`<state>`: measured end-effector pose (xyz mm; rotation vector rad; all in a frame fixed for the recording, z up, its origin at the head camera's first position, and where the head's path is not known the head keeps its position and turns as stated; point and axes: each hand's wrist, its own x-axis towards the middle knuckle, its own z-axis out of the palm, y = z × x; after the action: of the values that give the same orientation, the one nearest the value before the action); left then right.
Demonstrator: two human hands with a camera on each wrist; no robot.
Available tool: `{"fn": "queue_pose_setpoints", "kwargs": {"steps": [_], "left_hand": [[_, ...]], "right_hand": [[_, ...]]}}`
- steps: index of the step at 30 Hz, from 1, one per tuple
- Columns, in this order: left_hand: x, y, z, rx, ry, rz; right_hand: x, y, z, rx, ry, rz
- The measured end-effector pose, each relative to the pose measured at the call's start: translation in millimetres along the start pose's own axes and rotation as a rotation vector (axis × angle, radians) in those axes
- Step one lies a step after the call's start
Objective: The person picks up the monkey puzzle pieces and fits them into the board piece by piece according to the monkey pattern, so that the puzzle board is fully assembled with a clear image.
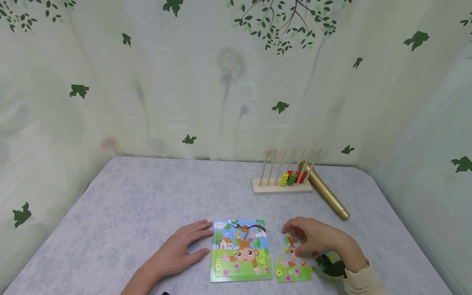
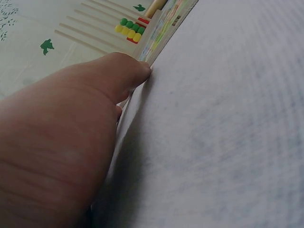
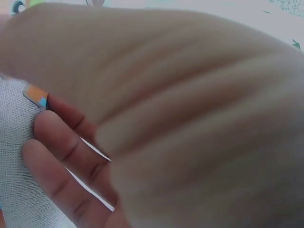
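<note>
A square picture puzzle board [image 1: 241, 250] with a hanging monkey, a house and flowers lies on the table in the head view. At its left edge rests my left hand [image 1: 184, 247], fingers extended and fingertips at the rim; the left wrist view shows the thumb low beside that edge. To the right of the board lie several joined puzzle pieces [image 1: 293, 273] with part of the same monkey picture. My right hand [image 1: 313, 235] bends over their upper part, thumb and forefinger gripping a puzzle piece [image 1: 291, 241]. Its other fingers, loosely curled in the right wrist view, stay close to the table.
More puzzle pieces [image 1: 333, 259] lie partly hidden beneath the right wrist, which wears a dark band [image 1: 330, 266]. Behind stands a wooden peg rack [image 1: 282, 189] with yellow, green and red beads. A gold-coloured tube [image 1: 328, 192] leans against its right end. A patterned curtain [image 1: 206, 94] hangs behind.
</note>
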<state>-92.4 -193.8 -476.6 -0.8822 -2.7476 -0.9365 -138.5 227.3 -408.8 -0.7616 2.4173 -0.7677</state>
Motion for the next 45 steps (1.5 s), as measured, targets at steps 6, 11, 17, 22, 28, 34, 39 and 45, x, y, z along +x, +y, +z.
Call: {"fn": "queue_pose_setpoints", "kwargs": {"steps": [6,11,17,22,28,34,39,45], "left_hand": [[-0.3,0.0,-1.0,-0.003,-0.015,-0.010],[-0.2,-0.2,-1.0,-0.008,-0.023,-0.018],[0.0,0.9,-1.2,-0.018,-0.025,-0.020],[-0.2,0.6,-1.1,-0.013,-0.022,-0.019],[-1.1,-0.7,0.6,-0.002,-0.006,-0.010],[-1.2,-1.2,1.7,0.005,0.000,-0.007],[-0.6,-0.3,1.0,0.002,-0.008,-0.013],[-0.1,-1.0,0.5,-0.006,-0.023,-0.028]], "right_hand": [[0.2,-0.3,-0.6,0.017,0.013,-0.012],[-0.5,-1.0,-0.1,-0.006,0.019,-0.012],[-0.9,-2.7,1.2,-0.021,0.015,0.029],[-0.7,-3.2,2.2,-0.012,0.011,0.029],[0.1,-3.3,2.2,-0.039,0.031,-0.013],[0.9,-1.9,2.9,-0.058,0.049,-0.048],[2.8,-2.8,3.0,-0.087,0.065,-0.043],[4.2,-1.9,2.9,-0.109,0.099,-0.059]]}}
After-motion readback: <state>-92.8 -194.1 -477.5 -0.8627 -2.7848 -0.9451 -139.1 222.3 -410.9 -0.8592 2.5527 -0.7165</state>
